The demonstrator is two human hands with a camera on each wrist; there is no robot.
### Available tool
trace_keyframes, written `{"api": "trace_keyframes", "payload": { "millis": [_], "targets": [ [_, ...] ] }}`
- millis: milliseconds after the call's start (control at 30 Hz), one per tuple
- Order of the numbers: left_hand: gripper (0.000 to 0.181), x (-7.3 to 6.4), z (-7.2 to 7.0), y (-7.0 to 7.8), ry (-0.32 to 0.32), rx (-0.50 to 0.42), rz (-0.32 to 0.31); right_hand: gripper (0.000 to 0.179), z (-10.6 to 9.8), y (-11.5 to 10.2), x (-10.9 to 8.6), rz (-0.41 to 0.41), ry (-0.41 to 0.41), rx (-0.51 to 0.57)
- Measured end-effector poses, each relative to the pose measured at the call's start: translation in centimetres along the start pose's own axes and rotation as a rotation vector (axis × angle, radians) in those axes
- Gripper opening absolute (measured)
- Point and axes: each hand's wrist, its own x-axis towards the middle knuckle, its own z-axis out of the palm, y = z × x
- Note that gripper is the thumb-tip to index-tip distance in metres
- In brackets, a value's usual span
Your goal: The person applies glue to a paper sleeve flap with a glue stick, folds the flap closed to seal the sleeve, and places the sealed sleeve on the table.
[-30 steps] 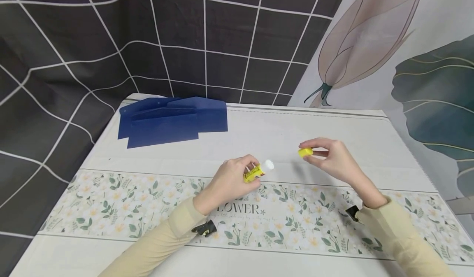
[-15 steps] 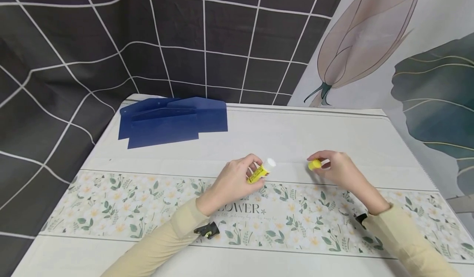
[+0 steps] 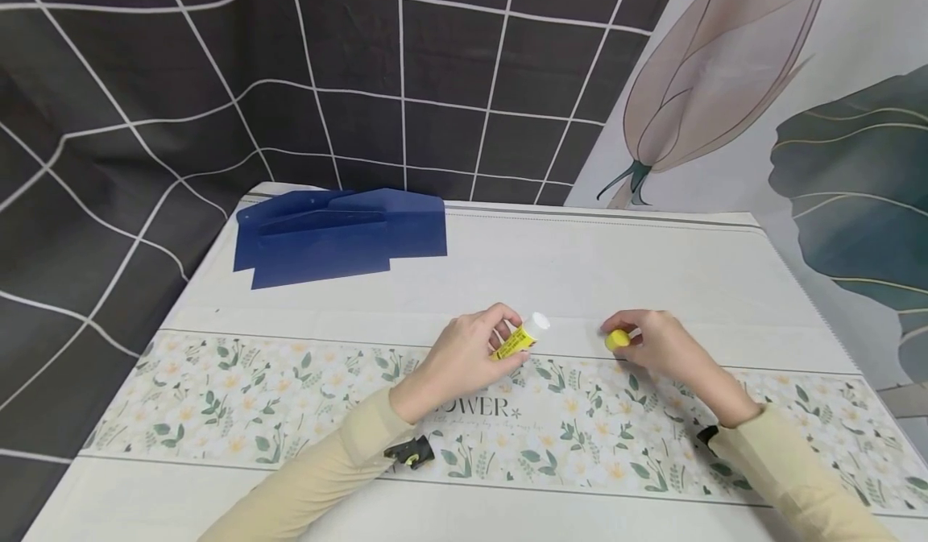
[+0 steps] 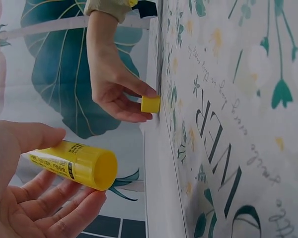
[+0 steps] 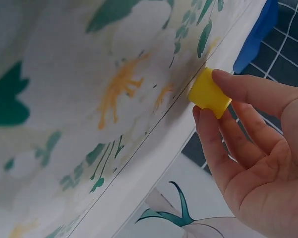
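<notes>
My left hand (image 3: 464,357) holds a yellow glue stick (image 3: 516,341) between thumb and fingers, tilted, its white end pointing up and to the right. In the left wrist view the round yellow base of the glue stick (image 4: 92,166) faces the camera. To the right, my right hand (image 3: 667,345) pinches a short yellow cap (image 3: 618,340) by its sides with thumb and fingertips. Seen from the right wrist, the cap (image 5: 209,93) has one end right at the tablecloth, near the thin printed line. A gap of cloth separates the two hands.
Dark blue cut and folded sheets (image 3: 326,244) lie at the back left of the table. A white tablecloth (image 3: 536,268) with a floral printed band covers the table. Behind it hang a dark grid-patterned curtain (image 3: 449,59) and a leaf-printed one (image 3: 739,147).
My right hand has brought the cap down to the tablecloth, nearer to me and slightly right. My left hand has drifted a little to the right with the glue stick.
</notes>
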Motion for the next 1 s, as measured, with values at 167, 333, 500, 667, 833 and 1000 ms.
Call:
{"api": "trace_keyframes", "payload": {
  "millis": [167, 333, 500, 667, 833, 1000],
  "targets": [
    [0.032, -0.1, 0.1, 0.1, 0.009, 0.017, 0.003, 0.030, 0.1, -0.1, -0.1, 0.007, -0.003, -0.034],
    [0.033, 0.0, 0.1, 0.4, 0.025, 0.011, 0.008, 0.034, 0.0, -1.3, -0.2, -0.052, 0.121, -0.112],
    [0.037, 0.2, 0.1, 0.7, 0.057, -0.032, 0.010, 0.027, 0.2, -3.7, -0.1, -0.225, 0.268, -0.036],
    [0.038, 0.5, 0.1, 1.1, 0.080, -0.137, -0.007, 0.029, 0.7, -6.3, -0.3, -0.278, 0.223, 0.133],
    [0.040, 0.8, -0.2, 1.6, 0.130, -0.281, -0.021, 0.038, 1.4, -8.2, -0.4, -0.322, 0.227, 0.280],
    [0.046, 1.1, -0.7, 2.0, 0.179, -0.404, -0.053, 0.041, 1.5, -9.3, -0.1, -0.337, 0.285, 0.389]
  ]
}}
